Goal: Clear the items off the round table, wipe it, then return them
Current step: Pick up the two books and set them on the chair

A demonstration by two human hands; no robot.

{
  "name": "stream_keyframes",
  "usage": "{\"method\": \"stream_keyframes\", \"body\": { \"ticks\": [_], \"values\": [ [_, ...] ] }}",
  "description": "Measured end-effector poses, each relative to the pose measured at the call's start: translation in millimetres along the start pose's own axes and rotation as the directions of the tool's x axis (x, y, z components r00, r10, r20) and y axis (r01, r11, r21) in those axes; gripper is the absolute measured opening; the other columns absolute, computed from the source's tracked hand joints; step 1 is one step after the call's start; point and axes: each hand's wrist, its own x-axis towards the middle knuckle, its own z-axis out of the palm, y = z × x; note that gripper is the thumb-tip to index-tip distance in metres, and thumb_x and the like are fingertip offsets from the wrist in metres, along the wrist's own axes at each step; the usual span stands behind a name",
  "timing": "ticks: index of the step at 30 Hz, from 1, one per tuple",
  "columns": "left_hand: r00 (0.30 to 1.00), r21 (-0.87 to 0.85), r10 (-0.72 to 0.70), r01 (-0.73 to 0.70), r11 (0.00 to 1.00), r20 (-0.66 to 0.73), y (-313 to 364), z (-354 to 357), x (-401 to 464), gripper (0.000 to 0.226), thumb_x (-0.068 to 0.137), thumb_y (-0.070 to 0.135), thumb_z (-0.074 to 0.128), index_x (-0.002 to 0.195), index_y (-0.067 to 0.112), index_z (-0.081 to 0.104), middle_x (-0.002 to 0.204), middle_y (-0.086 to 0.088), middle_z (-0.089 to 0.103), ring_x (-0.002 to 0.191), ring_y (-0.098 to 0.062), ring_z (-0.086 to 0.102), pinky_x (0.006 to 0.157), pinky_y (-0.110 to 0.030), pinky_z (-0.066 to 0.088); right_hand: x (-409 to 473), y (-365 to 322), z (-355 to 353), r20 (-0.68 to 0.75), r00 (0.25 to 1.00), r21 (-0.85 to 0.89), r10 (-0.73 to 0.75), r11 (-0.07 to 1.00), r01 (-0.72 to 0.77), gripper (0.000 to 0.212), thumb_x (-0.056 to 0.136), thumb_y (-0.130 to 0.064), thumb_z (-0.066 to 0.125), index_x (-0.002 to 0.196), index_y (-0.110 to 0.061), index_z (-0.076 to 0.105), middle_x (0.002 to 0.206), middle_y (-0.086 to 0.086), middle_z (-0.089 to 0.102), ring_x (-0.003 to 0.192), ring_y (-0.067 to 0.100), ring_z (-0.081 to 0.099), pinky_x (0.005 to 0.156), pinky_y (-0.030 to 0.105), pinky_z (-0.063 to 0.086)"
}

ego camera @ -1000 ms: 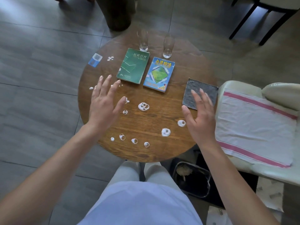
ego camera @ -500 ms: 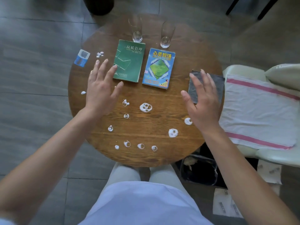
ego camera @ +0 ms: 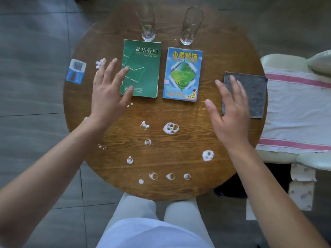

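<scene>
A round wooden table (ego camera: 179,154) fills the head view. On it lie a green book (ego camera: 143,68) and a blue book (ego camera: 182,74) side by side, with two empty glasses (ego camera: 146,22) (ego camera: 190,25) behind them. A grey cloth (ego camera: 250,93) lies at the right edge and a small blue card (ego camera: 76,71) at the left edge. Several white foam blobs (ego camera: 171,128) dot the near half. My left hand (ego camera: 107,92) hovers open, its fingers over the green book's left edge. My right hand (ego camera: 231,113) hovers open over the cloth's left side.
A pale chair (ego camera: 315,160) draped with a white towel with pink stripes (ego camera: 297,113) stands to the right of the table. Grey floor tiles surround the table. My knees sit under the near edge, and a dark bin is beneath the right side.
Both hands have moved forward over the table: the left toward the green book, the right onto the area of the grey cloth. The view has tilted closer to the table.
</scene>
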Motion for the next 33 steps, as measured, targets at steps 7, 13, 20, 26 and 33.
{"method": "stream_keyframes", "body": {
  "ticks": [7,13,20,26,33],
  "values": [
    [0.999,0.023,0.008,-0.009,1.000,0.044,-20,31,26,0.057,0.103,0.050,0.045,0.154,0.023,0.044,0.169,-0.008,0.026,0.159,-0.030,0.010,0.128,-0.052,0.014,16,16,41,0.003,0.999,0.013,0.040,0.999,-0.040,0.056,0.104,-0.051,0.050,0.154,-0.025,0.048,0.167,0.008,0.034,0.156,0.030,0.026,0.123,0.054,0.029],
    [0.999,0.006,-0.035,0.035,0.999,0.031,-30,50,51,0.058,0.103,0.049,0.045,0.154,0.022,0.042,0.168,-0.009,0.027,0.159,-0.030,0.012,0.128,-0.049,0.014,41,21,63,0.055,0.993,0.025,0.102,0.994,-0.104,0.059,0.103,-0.054,0.049,0.157,-0.031,0.042,0.169,0.005,0.028,0.157,0.027,0.021,0.125,0.052,0.025],
    [0.968,-0.043,-0.201,0.209,0.977,0.150,-40,69,73,0.066,0.101,0.045,0.055,0.160,0.025,0.031,0.170,-0.007,0.022,0.158,-0.028,0.013,0.128,-0.049,0.016,76,32,107,0.094,0.968,0.092,0.234,0.966,-0.242,0.079,0.097,-0.057,0.055,0.163,-0.023,0.027,0.167,0.009,0.032,0.153,0.030,0.029,0.124,0.051,0.028],
    [0.925,-0.173,-0.326,0.360,0.917,0.197,-37,83,82,0.072,0.099,0.041,0.061,0.160,0.024,0.028,0.158,-0.007,0.040,0.139,-0.025,0.043,0.116,-0.043,0.040,86,31,140,0.227,0.901,0.070,0.370,0.916,-0.394,0.081,0.097,-0.052,0.063,0.164,-0.030,0.022,0.158,0.006,0.043,0.138,0.033,0.044,0.111,0.043,0.037],
    [0.848,-0.088,-0.458,0.495,0.865,0.268,-40,87,92,0.071,0.095,0.048,0.065,0.156,0.028,0.035,0.141,-0.013,0.054,0.128,-0.031,0.052,0.110,-0.045,0.044,100,20,158,0.292,0.803,0.114,0.519,0.815,-0.568,0.094,0.083,-0.043,0.081,0.161,-0.027,0.030,0.145,0.011,0.044,0.130,0.035,0.054,0.111,0.044,0.044]
  ]
}}
